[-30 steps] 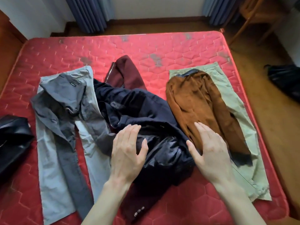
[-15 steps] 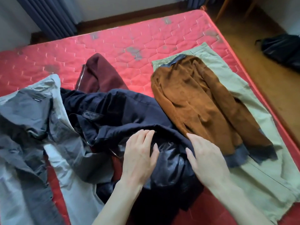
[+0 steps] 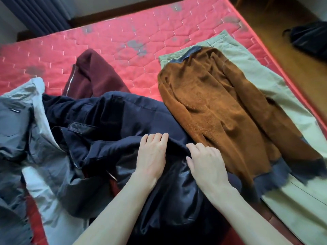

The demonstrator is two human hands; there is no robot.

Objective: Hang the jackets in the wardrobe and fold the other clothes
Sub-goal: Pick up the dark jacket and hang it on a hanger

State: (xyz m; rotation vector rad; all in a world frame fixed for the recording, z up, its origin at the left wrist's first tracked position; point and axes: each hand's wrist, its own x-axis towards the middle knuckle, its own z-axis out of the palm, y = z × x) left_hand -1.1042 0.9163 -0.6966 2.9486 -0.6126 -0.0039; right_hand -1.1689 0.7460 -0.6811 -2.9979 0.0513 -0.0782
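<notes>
While both hands, left hand (image 3: 152,152) and right hand (image 3: 205,160), curl their fingers onto a fold of the navy jacket (image 3: 113,121) at mattress (image 3: 141,32) centre, nine o'clock of the brown sweater (image 3: 221,106), I judge pickup underway; lifting it clear for hanging comes next.

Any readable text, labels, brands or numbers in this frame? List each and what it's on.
None can be read.
Small dark tag on the grey jacket: too small and blurred to read.
Dark patch on the navy jacket: no lettering can be made out.
Brown sweater, maroon garment, pale trousers, mattress: no text shows.
</notes>
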